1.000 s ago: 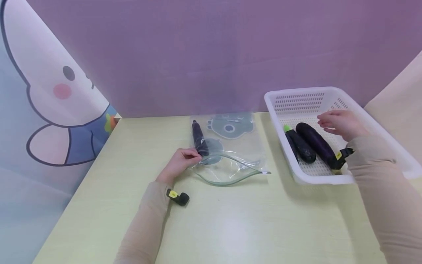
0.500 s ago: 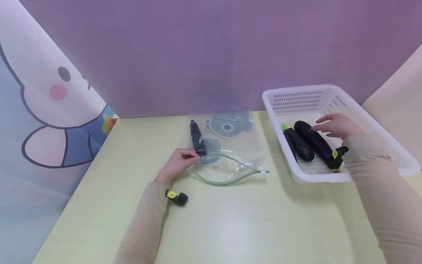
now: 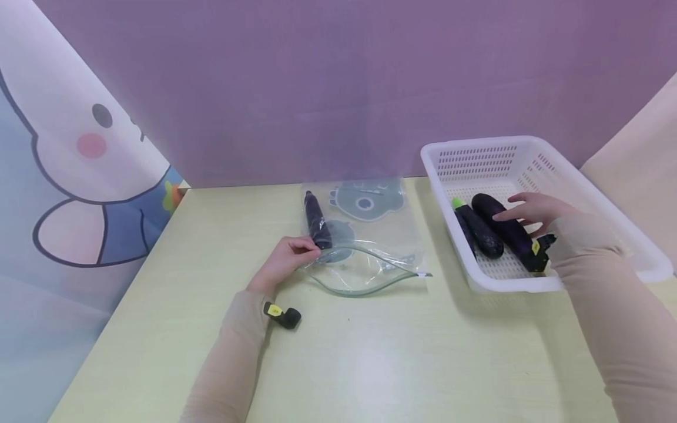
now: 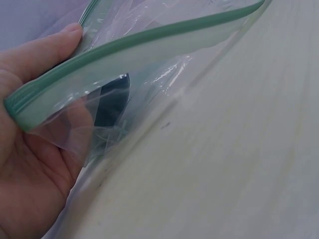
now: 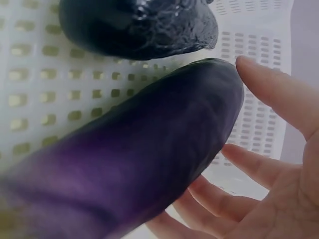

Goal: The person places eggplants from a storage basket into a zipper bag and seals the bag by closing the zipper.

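Observation:
My left hand (image 3: 282, 262) pinches the left corner of a clear zip bag (image 3: 378, 238), which lies on the table with its green-edged mouth spread apart. A dark eggplant (image 3: 315, 220) is at the bag's left side. Over the white basket (image 3: 508, 286), my right hand (image 3: 539, 211) is spread around a large purple eggplant (image 3: 494, 214). In the right wrist view, the thumb meets the rounded end of that eggplant (image 5: 144, 139) and the other fingers lie along its side. Beside it in the basket is a dark, green-tipped vegetable (image 3: 480, 232) with a shiny wrapped look.
Another dark long vegetable (image 3: 465, 234) lies partly hidden against the basket's left wall. A purple backdrop (image 3: 317, 88) rises behind the pale table (image 3: 370, 364), and a cartoon-print cloth (image 3: 69, 323) hangs at the left.
My right hand has lowered from above the basket onto the large eggplant, its fingers now around it. The left hand keeps its pinch on the bag. The head view has shifted slightly.

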Tool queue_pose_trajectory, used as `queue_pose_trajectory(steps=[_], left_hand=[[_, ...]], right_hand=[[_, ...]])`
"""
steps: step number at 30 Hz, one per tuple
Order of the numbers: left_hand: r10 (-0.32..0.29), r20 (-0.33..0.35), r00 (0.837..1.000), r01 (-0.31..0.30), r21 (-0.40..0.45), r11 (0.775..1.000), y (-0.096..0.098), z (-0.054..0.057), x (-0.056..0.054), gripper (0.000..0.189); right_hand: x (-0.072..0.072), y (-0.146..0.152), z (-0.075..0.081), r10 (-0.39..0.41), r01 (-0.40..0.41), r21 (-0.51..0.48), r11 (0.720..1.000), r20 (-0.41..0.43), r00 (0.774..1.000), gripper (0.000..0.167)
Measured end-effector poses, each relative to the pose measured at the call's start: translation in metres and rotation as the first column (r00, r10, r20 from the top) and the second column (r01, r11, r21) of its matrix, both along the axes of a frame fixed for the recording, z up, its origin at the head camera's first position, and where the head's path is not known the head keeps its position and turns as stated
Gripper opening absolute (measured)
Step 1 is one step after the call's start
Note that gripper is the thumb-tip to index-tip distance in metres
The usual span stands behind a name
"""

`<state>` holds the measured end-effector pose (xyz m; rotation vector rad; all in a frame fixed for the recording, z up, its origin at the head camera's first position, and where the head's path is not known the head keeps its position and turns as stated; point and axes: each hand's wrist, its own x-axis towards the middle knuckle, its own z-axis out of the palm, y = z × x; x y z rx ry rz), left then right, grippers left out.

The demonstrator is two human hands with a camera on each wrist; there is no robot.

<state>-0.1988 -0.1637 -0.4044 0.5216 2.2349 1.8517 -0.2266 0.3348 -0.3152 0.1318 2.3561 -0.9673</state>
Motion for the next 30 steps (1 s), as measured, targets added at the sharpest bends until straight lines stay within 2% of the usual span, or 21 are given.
queue_pose_trajectory(steps=[14, 30], left_hand=[[-0.023, -0.009, 1.000, 0.024, 0.030, 0.999, -0.0003, -0.0010, -0.0006, 0.037], [-0.006, 0.003, 1.000, 0.006, -0.014, 1.000, -0.0001, -0.0007, 0.0000, 0.029]], right_hand=[[-0.0008, -0.0001, -0.0019, 0.111, -0.114, 0.116, 0.987, 0.029, 0.993, 0.087], [-0.0020, -0.0003, -0.0055, 0.139, -0.136, 0.167, 0.977, -0.007, 0.990, 0.080]])
